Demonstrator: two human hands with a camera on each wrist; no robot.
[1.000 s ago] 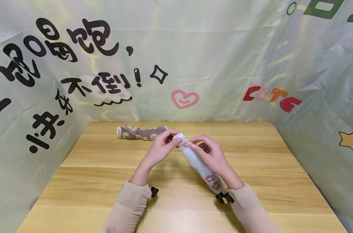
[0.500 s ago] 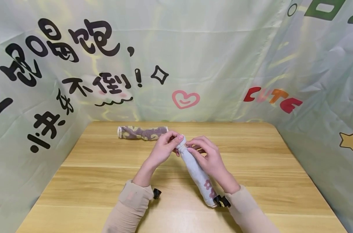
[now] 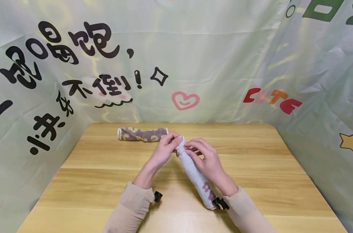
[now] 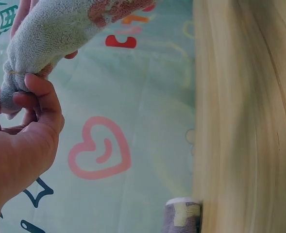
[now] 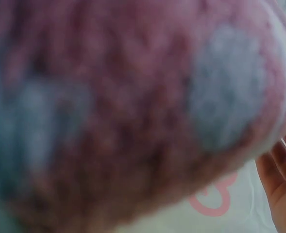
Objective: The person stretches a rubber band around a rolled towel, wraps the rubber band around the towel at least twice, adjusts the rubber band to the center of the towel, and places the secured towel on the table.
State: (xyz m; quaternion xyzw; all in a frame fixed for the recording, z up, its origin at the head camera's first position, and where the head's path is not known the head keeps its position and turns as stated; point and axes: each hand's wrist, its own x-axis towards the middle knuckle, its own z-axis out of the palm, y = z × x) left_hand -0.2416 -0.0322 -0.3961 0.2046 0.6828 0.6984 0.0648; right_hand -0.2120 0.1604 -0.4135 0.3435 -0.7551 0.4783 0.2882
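A rolled towel (image 3: 193, 171), pale blue-grey with pink flowers, slants between the two hands, its near end toward the right sleeve. Its upper end is gathered into a small knob below which a thin yellowish band (image 4: 15, 73) circles a narrow neck. My left hand (image 3: 163, 150) pinches that knob between thumb and fingers. At the neck, my right hand (image 3: 206, 158) has thumb and fingers curled onto the towel; some fingertips are hidden behind it. In the right wrist view, the towel's pink patterned end (image 5: 133, 111) fills most of the picture, blurred.
A second rolled towel (image 3: 142, 134), purple and yellow, narrowed in its middle, lies at the back left of the wooden table (image 3: 252, 168). Printed cloth (image 3: 217, 64) hangs behind and along both sides. Black camera mounts (image 3: 220, 203) stick out near the wrists.
The towel's near end has swung down and left, so it stands steeper. Both hands keep to its gathered end, the right shifting slightly left and down. The purple towel stays put.
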